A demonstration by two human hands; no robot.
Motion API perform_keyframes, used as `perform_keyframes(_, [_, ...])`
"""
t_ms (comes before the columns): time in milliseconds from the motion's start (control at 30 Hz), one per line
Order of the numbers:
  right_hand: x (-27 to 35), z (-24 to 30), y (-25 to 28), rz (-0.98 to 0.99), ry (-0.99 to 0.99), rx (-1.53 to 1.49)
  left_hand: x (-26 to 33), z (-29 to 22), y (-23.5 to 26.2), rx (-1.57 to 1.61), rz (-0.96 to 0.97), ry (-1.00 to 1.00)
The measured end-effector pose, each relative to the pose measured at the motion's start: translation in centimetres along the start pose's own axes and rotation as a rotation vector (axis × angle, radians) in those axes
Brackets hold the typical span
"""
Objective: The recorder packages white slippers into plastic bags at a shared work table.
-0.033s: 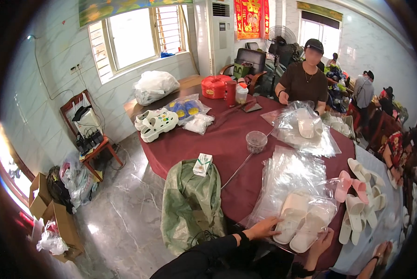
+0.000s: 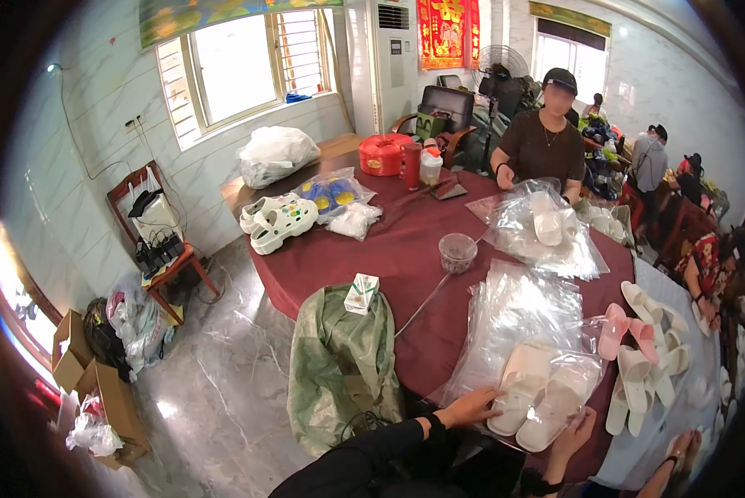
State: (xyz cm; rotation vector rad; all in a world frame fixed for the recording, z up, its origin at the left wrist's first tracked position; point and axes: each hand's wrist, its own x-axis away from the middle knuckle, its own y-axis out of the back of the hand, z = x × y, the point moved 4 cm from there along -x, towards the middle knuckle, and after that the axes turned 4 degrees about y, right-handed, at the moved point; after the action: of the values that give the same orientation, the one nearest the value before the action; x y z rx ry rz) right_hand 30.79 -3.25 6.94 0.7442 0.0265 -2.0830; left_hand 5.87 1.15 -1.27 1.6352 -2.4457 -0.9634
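A: Where is the pair of white foam slippers (image 2: 532, 398)?
B: At the worktop's (image 2: 389, 249) near edge, inside a clear plastic bag (image 2: 514, 332).
A: And the hands?
B: The left hand (image 2: 470, 407) lies flat, fingers spread, touching the left slipper. The right hand (image 2: 573, 432) rests open against the bag's edge. Loose pink and white slippers (image 2: 638, 365) lie just right.
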Motion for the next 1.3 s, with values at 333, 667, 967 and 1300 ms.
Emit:
perform_keyframes(333, [4.1,-1.9,2.1,-0.091,-0.214,0.092,-0.1,0.5,0.7,0.174,-0.186,0.283])
perform_keyframes(667, [10.0,-6.6,2.8,-0.059,-0.219,0.019,0.6,0.2,0.7,0.269,-0.077,0.307])
perform_keyframes(967, [11.7,0.8,0.0,0.355,0.220,0.447,0.7,1.3,1.4,0.049,-0.248,0.416])
perform_keyframes(1300, [9.0,0.5,0.7,0.377,0.212,0.415,0.7,2.7,0.2,0.250,-0.201,0.238])
